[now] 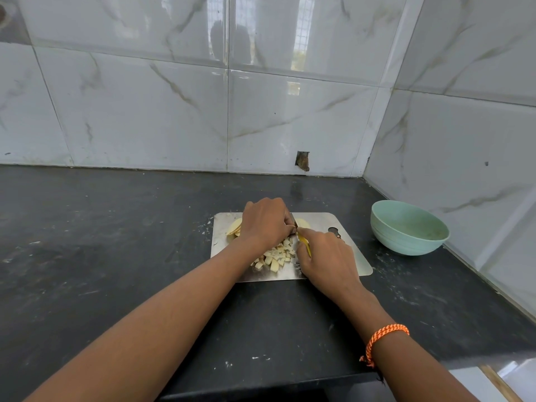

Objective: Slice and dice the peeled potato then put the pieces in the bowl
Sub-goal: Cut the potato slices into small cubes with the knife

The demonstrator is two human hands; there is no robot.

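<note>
A steel cutting board (345,224) lies on the black counter. My left hand (265,221) presses down on potato slices (234,226) at the board's far left; most of what it holds is hidden under the fingers. My right hand (327,259) grips a yellow-handled knife (303,242), its blade tip (294,220) pointing away beside my left fingers. A heap of diced potato (275,258) lies between my hands near the board's front. Another slice (303,223) shows just right of the blade. The pale green bowl (409,227) stands to the right of the board and looks empty.
The black counter (101,242) meets tiled walls behind and on the right, forming a corner near the bowl. A small hole (302,161) is in the back wall. The counter's front edge runs below my forearms. An orange thread band (383,339) is on my right wrist.
</note>
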